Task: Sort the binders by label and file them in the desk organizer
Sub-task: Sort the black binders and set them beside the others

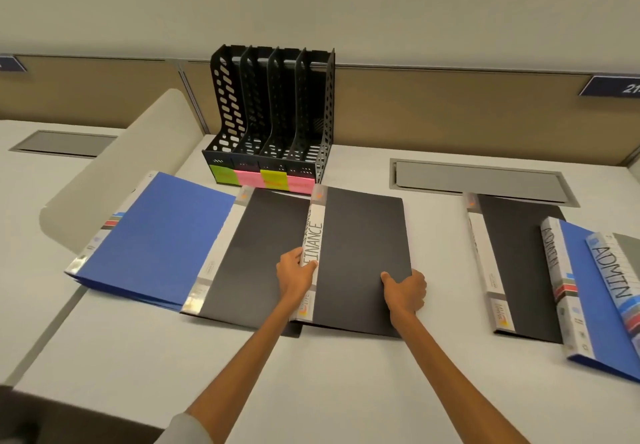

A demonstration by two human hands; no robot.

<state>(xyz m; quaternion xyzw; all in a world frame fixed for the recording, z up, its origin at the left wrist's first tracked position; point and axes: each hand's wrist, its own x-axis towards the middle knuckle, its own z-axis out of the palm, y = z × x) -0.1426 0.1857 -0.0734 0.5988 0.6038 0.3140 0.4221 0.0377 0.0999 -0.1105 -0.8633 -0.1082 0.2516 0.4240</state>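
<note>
Binders are spread flat across the desk [311, 374] with their spines showing, I'd guess so the labels can be read before anything gets filed. The one in play is the black FINANCE binder [360, 256], dead centre, just in front of the organizer [273, 111], with its spine side lying over another black binder [259, 253].

Left hand [296, 279] is clamped on the spine right by the label, fingers curled round that edge. Right hand [405, 289] has the opposite edge, thumb flat on the cover and the rest wrapped round the side. So both are gripping it, neither is loose. Looks to me like a two-handed lift being set up.

Organizer slots hold nothing yet. Sticky notes [266, 180] run along the front, but the writing is too blurry to read. Off to the right, two ADMIN binders [581, 288] overlap, probably grouped on purpose. A blue binder [156, 236] sits far left.
</note>
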